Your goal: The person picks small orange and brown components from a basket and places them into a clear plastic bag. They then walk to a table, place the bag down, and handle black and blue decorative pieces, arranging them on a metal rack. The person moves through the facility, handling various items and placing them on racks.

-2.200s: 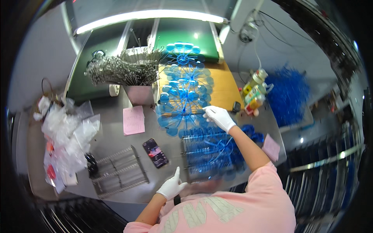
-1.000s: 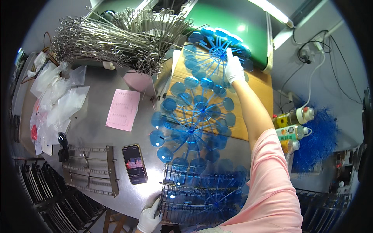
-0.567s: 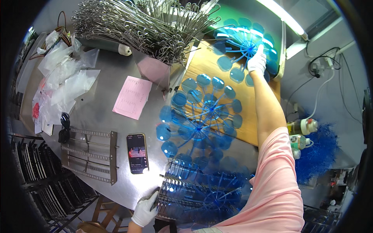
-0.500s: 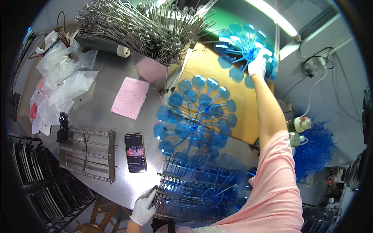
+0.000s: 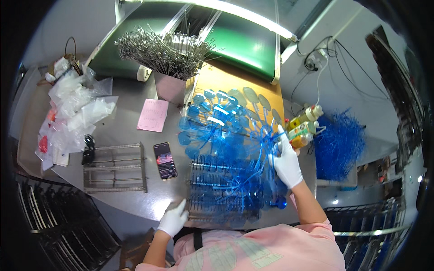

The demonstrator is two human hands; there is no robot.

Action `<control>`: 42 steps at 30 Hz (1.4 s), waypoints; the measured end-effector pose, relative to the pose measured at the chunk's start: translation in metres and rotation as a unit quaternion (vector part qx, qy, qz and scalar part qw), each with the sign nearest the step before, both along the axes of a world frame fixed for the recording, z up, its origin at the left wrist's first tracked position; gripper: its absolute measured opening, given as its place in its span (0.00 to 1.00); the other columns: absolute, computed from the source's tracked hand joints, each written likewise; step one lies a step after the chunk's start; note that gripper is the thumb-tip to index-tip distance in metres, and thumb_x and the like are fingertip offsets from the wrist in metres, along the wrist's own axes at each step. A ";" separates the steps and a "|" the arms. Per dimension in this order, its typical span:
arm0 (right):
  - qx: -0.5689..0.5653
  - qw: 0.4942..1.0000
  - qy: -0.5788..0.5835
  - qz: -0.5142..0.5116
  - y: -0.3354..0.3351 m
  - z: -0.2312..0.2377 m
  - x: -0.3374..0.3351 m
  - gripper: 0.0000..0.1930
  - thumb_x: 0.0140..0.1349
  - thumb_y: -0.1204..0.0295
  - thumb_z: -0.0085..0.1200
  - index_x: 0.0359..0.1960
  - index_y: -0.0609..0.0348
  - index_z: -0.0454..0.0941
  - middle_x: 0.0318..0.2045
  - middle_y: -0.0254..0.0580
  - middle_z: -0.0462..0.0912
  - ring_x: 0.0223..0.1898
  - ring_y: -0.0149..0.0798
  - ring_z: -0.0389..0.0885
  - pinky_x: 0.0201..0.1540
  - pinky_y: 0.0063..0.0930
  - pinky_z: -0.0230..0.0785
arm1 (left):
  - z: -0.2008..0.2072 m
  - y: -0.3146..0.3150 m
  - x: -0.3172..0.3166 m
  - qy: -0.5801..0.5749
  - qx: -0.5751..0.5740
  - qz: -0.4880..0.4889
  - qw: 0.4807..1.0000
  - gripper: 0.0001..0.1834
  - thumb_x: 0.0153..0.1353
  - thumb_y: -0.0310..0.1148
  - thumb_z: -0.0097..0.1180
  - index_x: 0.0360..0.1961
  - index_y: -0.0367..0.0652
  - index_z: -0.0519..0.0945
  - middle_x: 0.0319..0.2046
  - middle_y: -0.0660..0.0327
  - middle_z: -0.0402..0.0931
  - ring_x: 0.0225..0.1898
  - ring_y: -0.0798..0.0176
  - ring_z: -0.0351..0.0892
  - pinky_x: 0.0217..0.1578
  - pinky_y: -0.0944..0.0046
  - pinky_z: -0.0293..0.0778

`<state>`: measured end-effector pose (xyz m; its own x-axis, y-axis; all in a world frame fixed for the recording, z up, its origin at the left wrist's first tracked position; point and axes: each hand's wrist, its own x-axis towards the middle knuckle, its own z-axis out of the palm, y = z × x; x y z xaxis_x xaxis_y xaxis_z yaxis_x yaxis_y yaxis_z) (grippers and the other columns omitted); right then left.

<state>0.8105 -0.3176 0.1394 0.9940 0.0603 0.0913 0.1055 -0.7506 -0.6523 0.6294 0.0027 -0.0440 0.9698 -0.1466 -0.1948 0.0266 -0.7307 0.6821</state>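
Note:
My right hand (image 5: 285, 162), in a white glove, is closed on the hub of a lens tree (image 5: 265, 135), a ring of blue translucent plastic lenses on thin runners. It holds this over the right side of the table. Left of it lies a pile of similar blue lens trees (image 5: 212, 128). More of them spread over a metal rack (image 5: 195, 203) with toothed bars near the table's front edge. My left hand (image 5: 173, 220), also gloved, is at the rack's front left corner, fingers stretched out and apart. Whether it presses on the rack is hard to see.
A box of hooked metal rods (image 5: 169, 88) stands at the back before a green conveyor (image 5: 244, 45). Leftward are a pink paper (image 5: 153, 115), a phone (image 5: 165, 161), a bare rack (image 5: 115, 168) and plastic bags (image 5: 77, 113). Bottles (image 5: 302, 131) and blue scrap (image 5: 339, 144) are right.
My right hand has come back from the far right by the conveyor toward me, bringing the lens tree over the table. My left hand stays by the rack's corner. The view has shifted.

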 end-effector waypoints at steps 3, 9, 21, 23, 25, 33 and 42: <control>0.032 0.999 0.011 -0.001 0.033 0.019 -0.069 0.45 0.52 0.83 0.59 0.75 0.56 0.54 0.28 0.39 0.71 0.30 0.31 0.72 0.38 0.26 0.70 | 0.045 0.012 0.025 -0.083 -0.199 0.107 0.971 0.31 0.61 0.35 0.62 0.65 0.39 0.72 0.54 0.45 0.78 0.57 0.53 0.78 0.58 0.59 0.71; 0.071 0.986 -0.121 0.093 0.106 0.015 -0.144 0.42 0.54 0.82 0.58 0.73 0.58 0.56 0.38 0.52 0.73 0.37 0.51 0.77 0.42 0.39 0.72 | 0.119 -0.047 0.070 -0.102 -0.512 -0.119 0.844 0.68 0.49 0.32 0.74 0.77 0.50 0.31 0.72 0.52 0.53 0.70 0.55 0.60 0.70 0.51 0.58; 0.120 0.982 -0.076 0.125 0.146 0.029 -0.173 0.33 0.60 0.70 0.53 0.63 0.76 0.54 0.38 0.63 0.79 0.39 0.60 0.80 0.41 0.47 0.75 | 0.189 -0.017 0.086 -0.178 -0.457 -0.332 0.806 0.49 0.38 0.29 0.81 0.64 0.40 0.69 0.65 0.53 0.68 0.67 0.56 0.66 0.67 0.54 0.63; 0.216 0.968 0.017 0.124 0.150 0.031 -0.171 0.29 0.61 0.69 0.51 0.60 0.75 0.58 0.34 0.63 0.81 0.38 0.60 0.83 0.41 0.44 0.76 | 0.194 -0.008 0.086 -0.098 -0.419 -0.335 0.838 0.47 0.38 0.32 0.82 0.62 0.38 0.71 0.64 0.52 0.69 0.65 0.55 0.68 0.66 0.55 0.63; 0.120 0.984 0.075 0.110 0.152 0.032 -0.168 0.36 0.61 0.71 0.50 0.64 0.80 0.46 0.36 0.64 0.81 0.38 0.61 0.83 0.39 0.44 0.76 | 0.193 -0.010 0.084 -0.131 -0.396 -0.333 0.845 0.48 0.37 0.33 0.83 0.62 0.39 0.70 0.63 0.52 0.69 0.64 0.56 0.69 0.65 0.55 0.64; 0.083 0.976 -0.111 0.166 0.131 -0.004 -0.135 0.20 0.61 0.69 0.53 0.53 0.65 0.71 0.42 0.62 0.78 0.44 0.58 0.79 0.48 0.43 0.74 | 0.188 -0.049 0.081 -0.157 -0.471 -0.139 0.857 0.42 0.38 0.26 0.80 0.55 0.46 0.68 0.51 0.60 0.74 0.53 0.63 0.74 0.57 0.59 0.71; 0.595 0.640 0.423 0.240 0.036 -0.019 -0.128 0.26 0.67 0.67 0.58 0.65 0.56 0.69 0.49 0.39 0.82 0.46 0.36 0.83 0.47 0.32 0.78 | 0.319 -0.023 0.067 -0.534 0.260 -0.238 0.769 0.28 0.48 0.30 0.66 0.53 0.63 0.77 0.49 0.47 0.74 0.45 0.44 0.78 0.37 0.54 0.79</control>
